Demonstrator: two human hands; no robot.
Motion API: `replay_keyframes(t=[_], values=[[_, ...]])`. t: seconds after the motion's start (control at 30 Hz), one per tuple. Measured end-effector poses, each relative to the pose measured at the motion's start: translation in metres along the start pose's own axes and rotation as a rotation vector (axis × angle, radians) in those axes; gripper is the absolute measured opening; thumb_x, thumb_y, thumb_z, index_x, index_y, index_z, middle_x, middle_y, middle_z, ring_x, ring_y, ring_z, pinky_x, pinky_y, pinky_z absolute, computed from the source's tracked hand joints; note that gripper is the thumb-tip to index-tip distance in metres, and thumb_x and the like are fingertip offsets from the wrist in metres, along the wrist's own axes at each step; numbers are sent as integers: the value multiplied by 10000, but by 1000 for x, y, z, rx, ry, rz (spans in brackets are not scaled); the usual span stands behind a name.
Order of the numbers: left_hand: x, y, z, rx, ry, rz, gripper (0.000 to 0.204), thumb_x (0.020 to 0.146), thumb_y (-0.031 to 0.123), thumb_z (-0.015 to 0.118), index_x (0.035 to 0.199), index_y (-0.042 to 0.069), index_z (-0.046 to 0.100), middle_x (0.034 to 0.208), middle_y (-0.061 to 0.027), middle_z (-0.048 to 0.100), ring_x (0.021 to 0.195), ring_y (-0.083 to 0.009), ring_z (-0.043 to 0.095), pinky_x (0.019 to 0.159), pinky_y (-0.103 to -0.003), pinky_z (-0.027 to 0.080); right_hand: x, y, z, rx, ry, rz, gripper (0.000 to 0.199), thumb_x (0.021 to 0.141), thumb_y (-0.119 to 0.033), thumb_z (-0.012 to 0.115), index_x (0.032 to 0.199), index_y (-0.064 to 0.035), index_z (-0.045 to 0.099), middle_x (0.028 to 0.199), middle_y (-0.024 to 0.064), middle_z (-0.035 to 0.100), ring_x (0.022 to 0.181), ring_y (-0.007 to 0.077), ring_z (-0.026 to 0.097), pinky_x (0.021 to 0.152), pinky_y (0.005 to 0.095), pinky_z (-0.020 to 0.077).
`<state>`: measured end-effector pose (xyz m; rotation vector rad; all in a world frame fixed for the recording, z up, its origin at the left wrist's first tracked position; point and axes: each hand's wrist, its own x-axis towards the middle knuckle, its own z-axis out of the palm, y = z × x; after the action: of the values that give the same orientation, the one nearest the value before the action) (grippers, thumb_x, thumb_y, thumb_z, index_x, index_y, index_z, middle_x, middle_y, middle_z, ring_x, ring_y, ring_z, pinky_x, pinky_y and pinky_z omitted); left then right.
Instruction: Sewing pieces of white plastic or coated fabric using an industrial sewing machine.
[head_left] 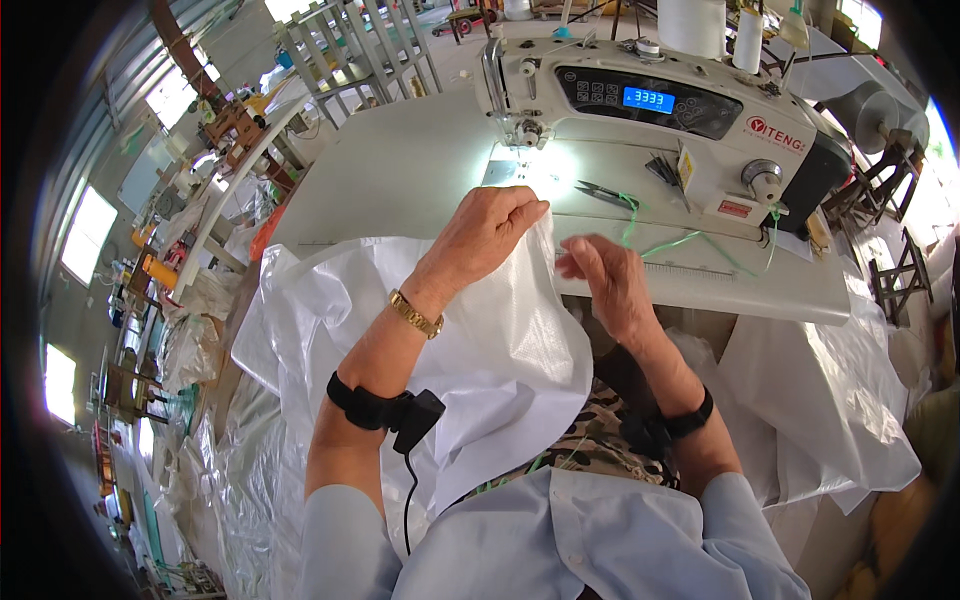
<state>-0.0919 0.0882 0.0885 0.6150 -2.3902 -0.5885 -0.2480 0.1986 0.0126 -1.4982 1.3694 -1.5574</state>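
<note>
My left hand (487,232) grips the upper edge of a white woven plastic sack (500,350) that lies across my lap and the table's front. My right hand (610,280) pinches the same edge a little to the right, fingers curled on the fabric. Both hands sit just in front of the needle area (527,135) of a white industrial sewing machine (690,110). A gold watch and a black wrist strap with a cable are on my left arm, a black strap on my right.
Small thread snips (600,190) and a green cord (670,240) lie on the white table (400,170) right of the needle. Thread cones (692,25) stand behind the machine. More white sacks (830,400) hang at the right and pile up at lower left.
</note>
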Motion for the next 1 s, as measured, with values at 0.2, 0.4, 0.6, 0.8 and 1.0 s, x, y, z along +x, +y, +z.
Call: replay_keyframes(t=[0.2,0.4,0.6,0.8,1.0], values=[[8,-3,1,-182,16,66,339,942,227,635,766,-57,578,563,-13,331,560,-83,304,488,-306,291,27,18,19,288,-127,-17,419,1036,-350,466,938,7,662,767,-1,614,721,61,508,668,237,444],[37,-20,-21,-108,-22,-39,359,910,235,659,712,-54,579,571,45,325,549,-60,290,479,-287,264,60,-9,22,143,48,-34,368,1023,-289,496,865,7,647,679,10,613,627,84,521,589,292,438],[64,-47,-17,-177,-37,-219,317,903,229,626,748,-47,635,580,64,352,553,-52,306,478,-275,254,84,-21,22,-827,55,-164,215,948,-141,510,1012,54,576,716,196,661,672,351,672,604,443,504],[62,-93,24,-293,-62,-357,316,894,244,621,764,-41,661,598,31,411,599,-73,349,544,-275,332,99,10,30,-1192,-164,-128,303,819,-71,589,1061,106,545,734,160,682,686,315,694,634,388,549],[74,-127,38,-129,-197,-340,331,912,243,635,834,-78,635,644,-64,519,640,-180,466,660,-347,429,112,33,37,-1263,-209,-74,392,834,-102,604,1165,97,534,763,192,677,750,332,689,693,429,547]])
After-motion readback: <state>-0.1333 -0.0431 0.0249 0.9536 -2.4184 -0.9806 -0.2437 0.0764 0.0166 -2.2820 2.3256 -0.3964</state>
